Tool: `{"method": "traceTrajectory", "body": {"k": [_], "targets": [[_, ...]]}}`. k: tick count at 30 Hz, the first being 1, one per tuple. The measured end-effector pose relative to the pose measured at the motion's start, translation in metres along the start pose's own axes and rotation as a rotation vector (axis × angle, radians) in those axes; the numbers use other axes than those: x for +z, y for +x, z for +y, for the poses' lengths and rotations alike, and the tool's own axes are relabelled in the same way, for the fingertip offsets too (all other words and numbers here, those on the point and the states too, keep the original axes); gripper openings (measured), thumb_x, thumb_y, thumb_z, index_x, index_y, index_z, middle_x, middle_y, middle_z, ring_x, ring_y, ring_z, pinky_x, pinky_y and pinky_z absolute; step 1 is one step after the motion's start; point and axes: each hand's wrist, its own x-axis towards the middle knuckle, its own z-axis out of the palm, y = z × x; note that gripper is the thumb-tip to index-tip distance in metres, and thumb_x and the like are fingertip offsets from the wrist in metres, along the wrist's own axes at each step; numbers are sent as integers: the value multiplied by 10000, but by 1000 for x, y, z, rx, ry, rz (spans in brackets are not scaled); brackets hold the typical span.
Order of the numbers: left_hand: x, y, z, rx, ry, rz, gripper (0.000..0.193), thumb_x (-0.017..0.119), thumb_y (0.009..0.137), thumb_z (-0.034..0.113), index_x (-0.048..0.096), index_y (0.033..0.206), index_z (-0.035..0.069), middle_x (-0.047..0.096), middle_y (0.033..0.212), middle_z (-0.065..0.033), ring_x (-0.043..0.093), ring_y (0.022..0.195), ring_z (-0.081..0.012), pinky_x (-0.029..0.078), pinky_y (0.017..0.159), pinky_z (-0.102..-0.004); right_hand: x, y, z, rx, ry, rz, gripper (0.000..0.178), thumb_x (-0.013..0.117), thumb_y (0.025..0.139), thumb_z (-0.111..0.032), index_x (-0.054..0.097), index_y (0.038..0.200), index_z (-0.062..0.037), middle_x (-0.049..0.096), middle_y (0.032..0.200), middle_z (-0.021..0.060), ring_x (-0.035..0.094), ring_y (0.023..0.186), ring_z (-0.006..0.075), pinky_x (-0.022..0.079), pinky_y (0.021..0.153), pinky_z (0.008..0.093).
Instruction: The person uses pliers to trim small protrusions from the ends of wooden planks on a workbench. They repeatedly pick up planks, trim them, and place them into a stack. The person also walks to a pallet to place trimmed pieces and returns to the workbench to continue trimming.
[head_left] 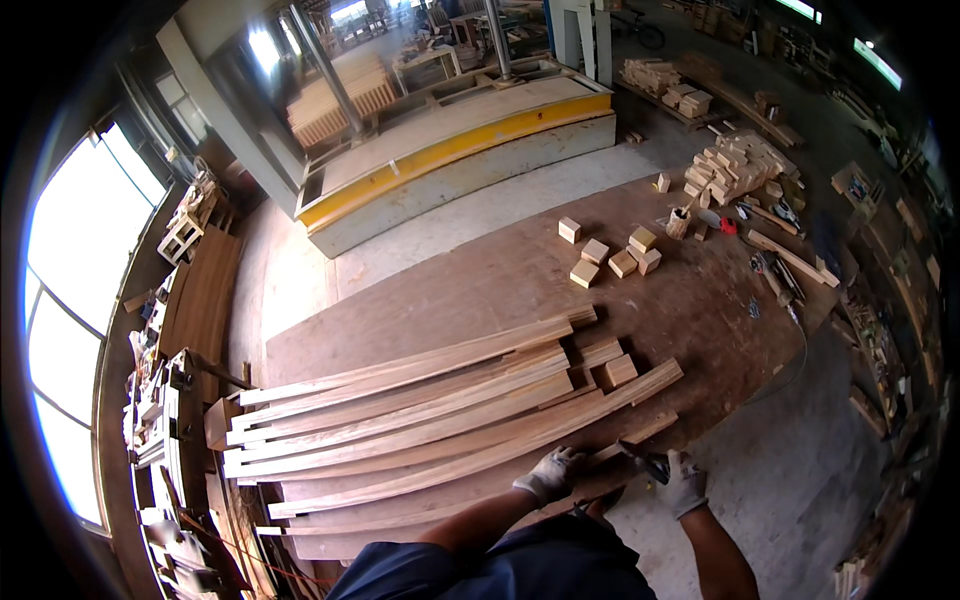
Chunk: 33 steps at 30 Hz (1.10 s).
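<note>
My left hand (549, 475), in a pale work glove, is closed at the nearest long wooden strip (430, 516), its fingers bent against the wood. My right hand (685, 484), gloved too, grips a dark hand tool (645, 461) whose exact kind I cannot make out. The tool's dark end lies over the right part of that same strip. Beyond my hands, several long pale wooden strips (420, 430) lie side by side on the brown board table. A small wooden block (620, 371) sits by their right ends.
Several wooden blocks (594, 251) stand on the brown table (440, 285), with a block pile (735, 170) farther right. A corded power tool (772, 279) lies at the right edge. A yellow-banded press (460, 140) stands at the back; windows (70, 300) are left.
</note>
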Motion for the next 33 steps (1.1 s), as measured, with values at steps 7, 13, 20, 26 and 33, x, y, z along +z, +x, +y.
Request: {"method": "traceTrajectory", "body": {"k": [7, 13, 20, 26, 33], "targets": [[30, -15, -18, -80, 33, 44, 502, 635, 823, 140, 612, 1319, 63, 612, 1293, -186, 555, 1207, -399, 443, 1069, -462, 9, -49, -36, 573, 320, -54, 264, 763, 841, -233, 594, 862, -31, 650, 771, 174, 676, 708, 363, 517, 683, 521], [-5, -59, -23, -152, 103, 34, 453, 623, 849, 104, 619, 1300, 61, 635, 1266, -196, 571, 1192, -404, 463, 1038, -472, 28, -88, -36, 1096, 1017, -234, 192, 631, 981, -181, 591, 1044, -4, 666, 764, 94, 635, 528, 189, 547, 485, 329], [-3, -92, -57, -132, 244, 92, 407, 584, 902, 169, 603, 1297, 74, 628, 1206, -203, 584, 1132, -402, 501, 923, -519, 50, -84, -29, 1069, 1118, -158, 79, 589, 993, -105, 592, 941, -45, 609, 691, 38, 594, 530, 140, 503, 471, 322], [-21, -85, -28, -92, 134, 146, 369, 663, 897, 245, 618, 1233, 97, 641, 1117, -201, 604, 1035, -418, 509, 832, -543, 64, -62, -11, 1049, 1028, -364, 229, 613, 1019, -230, 656, 943, -18, 680, 771, 75, 658, 613, 173, 497, 516, 327], [-10, -51, -23, -177, 136, 82, 310, 675, 897, 218, 616, 1160, 66, 640, 1106, -232, 601, 1039, -454, 506, 857, -538, 57, -70, -14, 994, 800, -352, 294, 701, 930, -305, 707, 908, -12, 692, 698, 120, 669, 622, 256, 528, 616, 411]]}}
